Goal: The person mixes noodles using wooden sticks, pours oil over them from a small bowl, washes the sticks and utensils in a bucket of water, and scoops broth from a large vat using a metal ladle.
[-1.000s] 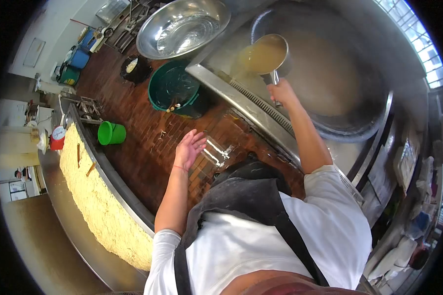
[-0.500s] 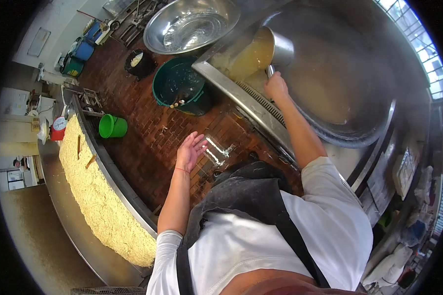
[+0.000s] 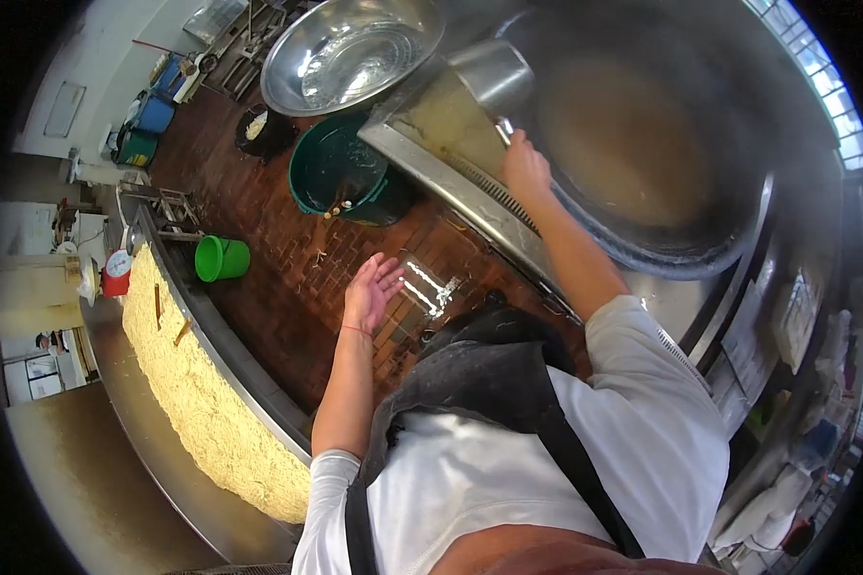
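Observation:
My right hand (image 3: 527, 165) is closed around the handle of a metal dipper (image 3: 497, 79). The dipper is tilted to the left over the steel-edged trough (image 3: 422, 149), where cloudy yellowish liquid shows. Right beside it is a big round vat (image 3: 657, 264) of steaming brownish liquid. My left hand (image 3: 374, 290) hovers above the brick floor, palm up with fingers spread, holding nothing. A red string circles its wrist.
A dark green tub (image 3: 302, 177) and a shiny steel basin (image 3: 350, 67) are ahead. Pale yellow shredded material (image 3: 201, 383) fills a long metal trough at left. A bright green bucket (image 3: 222, 259) stands near it. The tiled floor (image 3: 268, 316) has a wet, reflective patch.
The dipper has shifted left and up, its wide yellow stream no longer visible. My right hand moved slightly left with it. My left hand stays about where it was, open.

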### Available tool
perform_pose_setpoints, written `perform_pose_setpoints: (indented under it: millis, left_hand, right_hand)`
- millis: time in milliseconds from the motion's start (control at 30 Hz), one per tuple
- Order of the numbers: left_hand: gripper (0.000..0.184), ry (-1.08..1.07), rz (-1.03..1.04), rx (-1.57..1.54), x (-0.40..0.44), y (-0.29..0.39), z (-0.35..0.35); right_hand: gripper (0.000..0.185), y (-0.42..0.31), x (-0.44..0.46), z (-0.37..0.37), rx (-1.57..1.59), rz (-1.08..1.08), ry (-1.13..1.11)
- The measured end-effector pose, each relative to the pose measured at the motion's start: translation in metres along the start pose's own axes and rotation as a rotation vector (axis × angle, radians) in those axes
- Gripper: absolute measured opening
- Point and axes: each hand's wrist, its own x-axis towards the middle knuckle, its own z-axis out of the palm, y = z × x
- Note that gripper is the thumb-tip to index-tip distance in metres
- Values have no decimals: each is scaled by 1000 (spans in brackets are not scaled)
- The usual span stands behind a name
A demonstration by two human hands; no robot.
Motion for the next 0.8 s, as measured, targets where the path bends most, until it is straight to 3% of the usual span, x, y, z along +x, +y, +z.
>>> perform_pose_setpoints:
  millis: [133, 333, 467, 600, 700, 767, 800]
  left_hand:
    - [57, 21, -16, -8, 7, 1, 3]
    - [48, 0, -67, -15, 22, -6, 5]
    - [48, -1, -77, 29, 33, -1, 19]
    - [50, -3, -79, 60, 39, 2, 31]
    - [50, 1, -74, 61, 42, 3, 34]
    - [50, 12, -71, 62, 43, 2, 34]
    - [50, 20, -72, 61, 42, 3, 33]
  right_hand:
    - [40, 78, -16, -27, 74, 97, 102]
    - [40, 244, -29, -85, -133, 564, 42]
    - [40, 376, -29, -74, -294, 702, -3]
    - [37, 371, -45, -90, -212, 765, -26]
    - [37, 475, -7, 4, -421, 472, -173]
    - [36, 393, -2, -17, -122, 677, -151]
    - [34, 397, 8, 8, -142, 622, -182]
